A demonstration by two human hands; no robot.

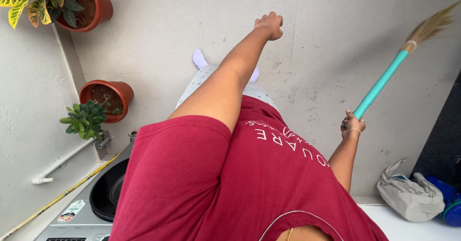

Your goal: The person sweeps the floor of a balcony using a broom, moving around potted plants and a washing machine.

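Observation:
My left hand (269,25) is stretched out ahead of me over the concrete floor (326,54), its fingers curled into a fist with nothing visible in it. My right hand (353,125) is low at my right side, gripping the teal handle of a broom (382,82). The broom's straw bristles (430,27) point up and to the right, lifted off the floor. My red shirt (230,183) fills the lower middle of the view. My white-socked feet (199,58) show beyond the left arm.
Two terracotta plant pots (108,97) (91,3) stand along the left wall. A top-loading washing machine (96,198), a white pipe (62,162) and a yellow pole (57,198) are at lower left. A grey bag (408,195) and blue containers (449,200) sit at lower right.

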